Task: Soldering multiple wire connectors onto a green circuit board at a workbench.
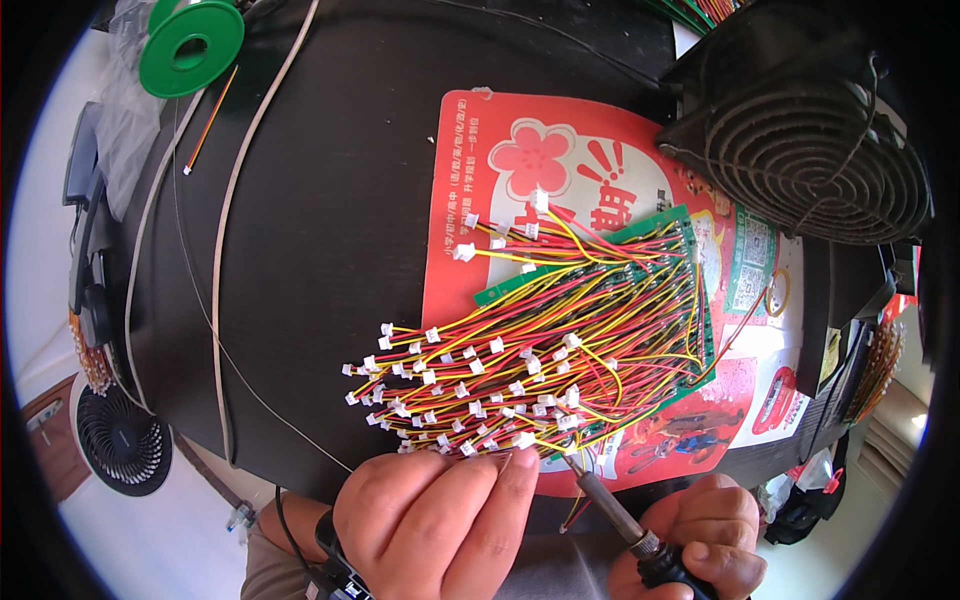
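Note:
My right hand (705, 535) grips a soldering iron (612, 508) by its black handle. The metal tip reaches the near edge of a green circuit board (497, 289). Many red, yellow and black wires with white plugs (497, 346) fan out leftward across this board. My left hand (440, 520) is closed just left of the iron, and thin solder wire (265, 392) runs into it. Its fingertips touch a white plug (524, 440) at the bundle's near side. The fingers hide the end of the solder, and the joint under the tip is too small to make out.
Beneath the board lies a red printed sheet (455, 130) on the dark table (330, 200). A black fan (820, 150) stands at the far right. A green solder spool (228, 48), a pale cable (222, 220) and a loose wire (212, 120) are at left.

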A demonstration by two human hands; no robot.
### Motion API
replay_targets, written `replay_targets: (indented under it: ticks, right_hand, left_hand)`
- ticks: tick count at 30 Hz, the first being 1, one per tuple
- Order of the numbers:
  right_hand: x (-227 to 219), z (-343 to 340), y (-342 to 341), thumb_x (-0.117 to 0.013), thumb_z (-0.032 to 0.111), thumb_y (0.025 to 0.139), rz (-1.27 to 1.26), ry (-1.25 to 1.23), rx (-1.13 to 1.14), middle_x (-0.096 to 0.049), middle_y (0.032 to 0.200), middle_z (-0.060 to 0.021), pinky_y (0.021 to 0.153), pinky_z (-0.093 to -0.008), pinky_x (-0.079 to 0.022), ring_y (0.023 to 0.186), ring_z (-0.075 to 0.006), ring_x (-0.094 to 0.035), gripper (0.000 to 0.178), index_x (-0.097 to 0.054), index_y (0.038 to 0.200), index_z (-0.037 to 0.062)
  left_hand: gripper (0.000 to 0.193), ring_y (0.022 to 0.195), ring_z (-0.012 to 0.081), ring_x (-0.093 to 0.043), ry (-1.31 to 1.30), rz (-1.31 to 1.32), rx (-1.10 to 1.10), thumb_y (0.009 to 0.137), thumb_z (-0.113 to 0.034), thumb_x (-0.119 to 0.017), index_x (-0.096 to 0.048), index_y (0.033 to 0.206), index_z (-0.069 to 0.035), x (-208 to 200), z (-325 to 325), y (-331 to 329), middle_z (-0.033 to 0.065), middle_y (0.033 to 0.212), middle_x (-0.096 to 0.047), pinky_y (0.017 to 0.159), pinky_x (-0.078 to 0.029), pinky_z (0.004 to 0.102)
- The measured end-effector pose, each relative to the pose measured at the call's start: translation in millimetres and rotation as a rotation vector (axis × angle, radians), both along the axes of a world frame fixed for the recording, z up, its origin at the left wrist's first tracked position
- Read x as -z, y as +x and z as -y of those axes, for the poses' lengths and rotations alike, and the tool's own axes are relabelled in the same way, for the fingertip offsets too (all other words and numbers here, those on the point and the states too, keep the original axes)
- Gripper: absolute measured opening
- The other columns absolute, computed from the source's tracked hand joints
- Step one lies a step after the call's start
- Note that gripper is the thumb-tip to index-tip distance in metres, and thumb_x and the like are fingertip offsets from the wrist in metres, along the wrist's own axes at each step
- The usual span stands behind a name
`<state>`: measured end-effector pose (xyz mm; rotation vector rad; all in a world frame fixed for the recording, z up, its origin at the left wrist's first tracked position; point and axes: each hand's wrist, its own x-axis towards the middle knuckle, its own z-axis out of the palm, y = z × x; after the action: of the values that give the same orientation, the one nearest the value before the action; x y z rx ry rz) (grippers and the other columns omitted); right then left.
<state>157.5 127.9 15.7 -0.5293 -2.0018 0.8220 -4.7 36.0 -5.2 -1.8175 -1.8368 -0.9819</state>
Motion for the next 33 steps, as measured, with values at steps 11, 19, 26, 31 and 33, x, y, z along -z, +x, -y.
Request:
replay_targets:
  ticks: [11,19,26,31,33]
  right_hand:
    - [3.8,2.4,-2.9,-0.053,0.024,0.098,-0.003,-0.007,0.037,-0.043,0.054,-0.004,0.038,-0.0286,-0.034,0.042,-0.0144,-0.042,0.028,-0.045,0.097,-0.0018]
    - [8.0,-0.1,-3.2,-0.053,0.025,0.098,-0.062,0.038,0.035,-0.04,0.054,-0.0037,0.037,-0.0285,-0.031,0.041,-0.0138,-0.037,0.028,-0.046,0.097,-0.0024]
    - [7.1,0.8,-2.3,-0.053,0.024,0.097,-0.062,0.002,0.015,-0.04,0.054,-0.0036,0.037,-0.0283,-0.031,0.041,-0.0137,-0.037,0.028,-0.046,0.098,-0.0025]
    - [6.3,2.4,-3.5,-0.053,0.025,0.098,-0.048,0.0,0.016,-0.041,0.055,-0.0036,0.037,-0.0281,-0.032,0.042,-0.0142,-0.039,0.028,-0.046,0.099,-0.0024]
    - [5.8,2.2,-2.9,-0.053,0.025,0.098,-0.046,0.002,0.013,-0.041,0.054,-0.0037,0.037,-0.0282,-0.033,0.042,-0.0143,-0.039,0.028,-0.046,0.099,-0.0023]
  left_hand:
    - [0.024,0.068,0.0241,-0.055,-0.397,0.152,-0.157,0.068,-0.007,-0.08,-0.072,0.091,-0.005,-13.5,10.6,8.3,0.0056,0.085,-0.059,0.057,-0.047,0.0319]
    - [0.02,0.069,0.0247,-0.057,-0.387,0.134,-0.13,0.072,-0.006,-0.078,-0.069,0.089,-0.001,-14.9,5.5,6.4,0.0078,0.081,-0.061,0.057,-0.047,0.0335]
    - [0.023,0.065,0.0236,-0.057,-0.371,0.145,-0.13,0.075,-0.005,-0.078,-0.066,0.093,-0.001,-13.6,5.2,7.0,0.0082,0.079,-0.061,0.054,-0.045,0.0337]
    - [0.025,0.061,0.0221,-0.056,-0.365,0.172,-0.133,0.075,-0.003,-0.078,-0.065,0.097,-0.001,-13.7,5.6,7.9,0.0082,0.078,-0.06,0.051,-0.045,0.0331]
    - [0.026,0.06,0.0217,-0.056,-0.365,0.171,-0.138,0.075,-0.003,-0.078,-0.065,0.098,-0.001,-13.8,5.1,9.1,0.0082,0.077,-0.06,0.05,-0.045,0.0327]
